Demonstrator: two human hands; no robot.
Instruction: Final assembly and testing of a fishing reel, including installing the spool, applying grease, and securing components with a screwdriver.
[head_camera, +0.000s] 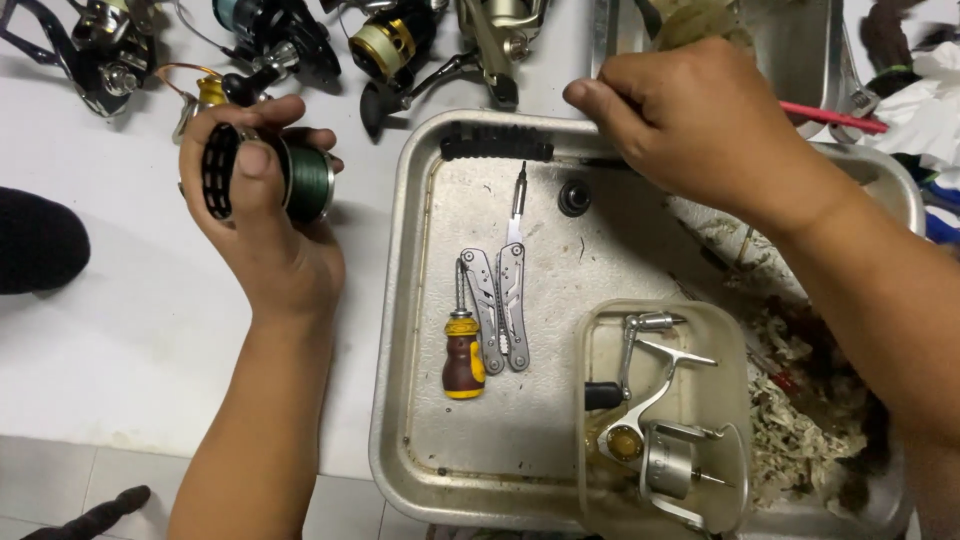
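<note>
My left hand (262, 215) was closed around a fishing-reel spool (300, 180) wound with dark green line, thumb across its perforated black end and fingers wrapped behind it. I held it above the white counter (110, 300), just off the left rim of the metal tray (400, 330). The spool's axis ran roughly left to right, black end away from the tray and the line-wound drum toward it.

My right hand (700, 125) was over the tray's far rim, fingers curled down on a thin dark rod (590, 162) that ran along that rim. To the left of those fingers sat a ribbed black handle grip (497, 143), in line with the rod; I could not tell whether the two were one piece. The two hands were well apart, with the tray's far left corner between them.

Nearer to me from the right hand, inside the tray, lay a small black knob (573, 197), then an open folding multi-tool (500, 300) with its long axis pointing away from me, and touching its left side a stubby screwdriver (463, 355) with a yellow and dark red handle. Below my right forearm, a clear plastic tub (600, 330) held a silver reel body (655, 440); the spool in my left hand was well apart from it, so the right hand was the nearer. Beyond both hands, more reels (385, 45) lay on the counter.
</note>
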